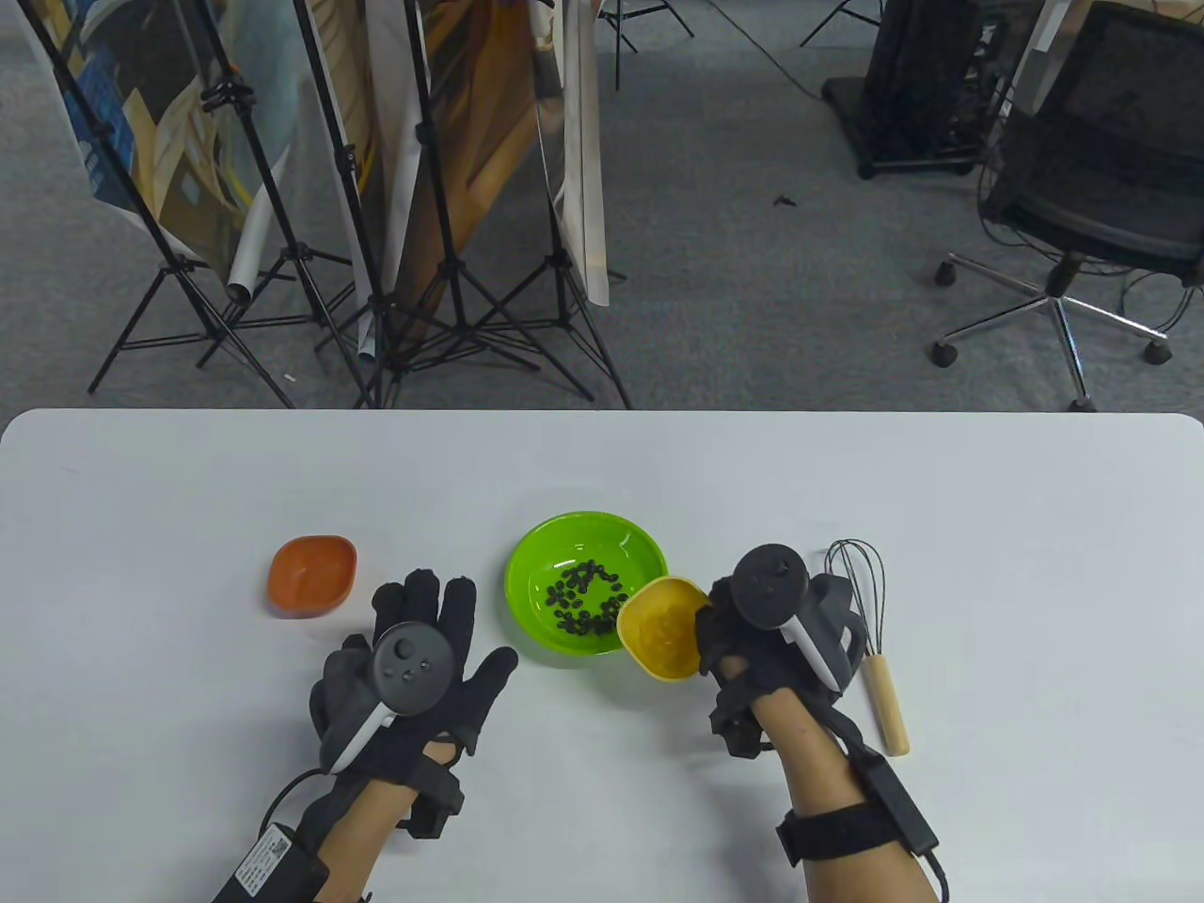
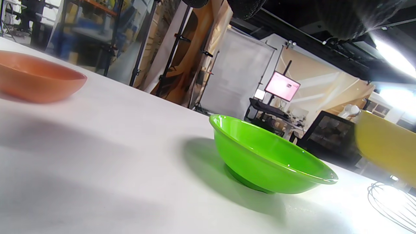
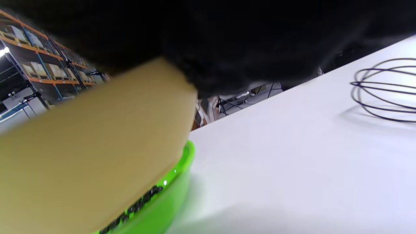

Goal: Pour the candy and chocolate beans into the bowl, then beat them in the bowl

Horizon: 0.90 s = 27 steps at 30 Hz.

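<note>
I am holding the yellow bowl (image 1: 661, 628) in my right hand (image 1: 767, 625), fingers curled round its near-right wall, and I am bringing it over the near-right rim of the green bowl (image 1: 536, 564). It is tilting only a little so far, its mouth still facing mostly up, with the pale yellow candy (image 1: 666, 632) sitting inside. The chocolate beans (image 1: 585, 596) are already lying in the bottom of the green bowl. My left hand (image 1: 406, 673) is resting flat on the bench (image 1: 602, 470), fingers spread, holding nothing, just left of the green bowl. The orange bowl (image 1: 312, 575) is standing further left, apparently empty. The whisk (image 1: 870, 625) is lying on the bench just right of my right hand.

As I judge it, the risk is in the overlap: only the far-left lip of the yellow bowl is reaching over the green rim. If I am tipping from here, candy could be spilling onto the bench outside the green bowl. Nothing is steadying the green bowl either, so a knock from the yellow one could be sliding or tipping it and scattering the beans. A hard, fast pour could also be bouncing pieces out.
</note>
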Each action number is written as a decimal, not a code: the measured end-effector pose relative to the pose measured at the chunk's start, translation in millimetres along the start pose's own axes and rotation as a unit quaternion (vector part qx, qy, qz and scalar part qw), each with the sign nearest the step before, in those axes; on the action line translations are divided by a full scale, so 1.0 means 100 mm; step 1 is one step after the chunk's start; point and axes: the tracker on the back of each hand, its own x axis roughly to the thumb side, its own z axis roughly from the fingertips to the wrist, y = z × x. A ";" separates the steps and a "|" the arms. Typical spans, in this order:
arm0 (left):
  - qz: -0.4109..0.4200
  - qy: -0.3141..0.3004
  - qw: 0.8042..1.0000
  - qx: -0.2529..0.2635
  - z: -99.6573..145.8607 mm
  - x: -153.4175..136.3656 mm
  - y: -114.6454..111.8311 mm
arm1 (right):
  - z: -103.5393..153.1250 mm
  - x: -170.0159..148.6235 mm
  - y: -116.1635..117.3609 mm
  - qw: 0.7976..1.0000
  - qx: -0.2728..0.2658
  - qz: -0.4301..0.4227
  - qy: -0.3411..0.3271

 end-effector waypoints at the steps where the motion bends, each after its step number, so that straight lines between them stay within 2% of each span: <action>1: -0.001 0.000 1.000 0.000 0.00 0.00 0.00 | -0.04 0.02 0.02 1.000 -0.001 -0.001 0.001; 7: -0.001 0.002 1.000 -0.003 -0.01 -0.01 0.00 | -0.34 0.16 0.24 1.000 0.004 0.004 0.017; 12: 0.000 0.005 1.000 -0.006 -0.02 -0.03 -0.01 | -0.51 0.24 0.38 0.999 0.031 0.002 0.037; 22: -0.005 -0.002 1.000 -0.011 -0.02 0.00 -0.04 | -0.59 0.28 0.56 0.998 0.020 0.020 0.050; 27: -0.005 -0.003 1.000 -0.013 -0.02 0.00 -0.05 | -0.61 0.32 0.56 0.998 0.003 0.022 0.053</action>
